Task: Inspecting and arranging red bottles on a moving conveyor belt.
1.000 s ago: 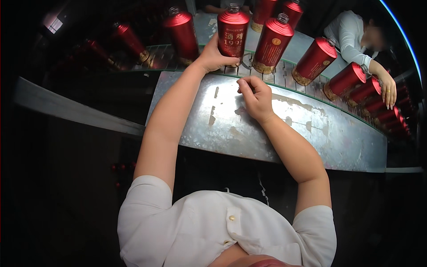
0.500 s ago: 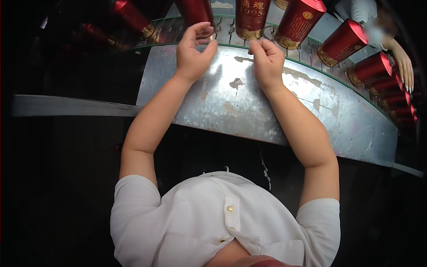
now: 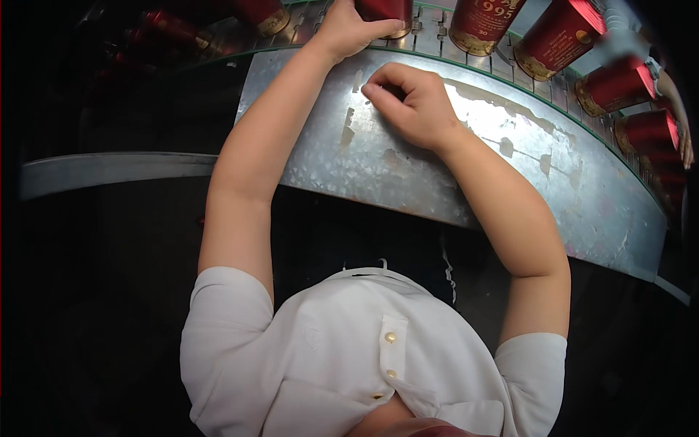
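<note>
My left hand [image 3: 348, 30] is wrapped round the lower part of a red canister [image 3: 387, 10] with a gold base, its thumb across the front; the canister's top is cut off by the upper edge. Below and to the right, my right hand [image 3: 416, 105] hovers over a bare metal plate [image 3: 408, 178], apart from the canisters. Its fingers are curled, with thumb and forefinger pressed together; whether anything small is between them is hidden. The nearest canister to the right [image 3: 480, 28] stands upright on the slatted conveyor [image 3: 431, 29].
More red canisters [image 3: 557, 40] follow the curved conveyor to the right, and others [image 3: 261, 16] stand at the dark left. A co-worker's hand [image 3: 684, 142] is beside the canisters at the far right. A metal rail [image 3: 116, 169] runs left from the plate.
My left hand has moved up and right and closed on the canister. My right hand has drawn down and left, away from the conveyor. The canisters appear farther right in view.
</note>
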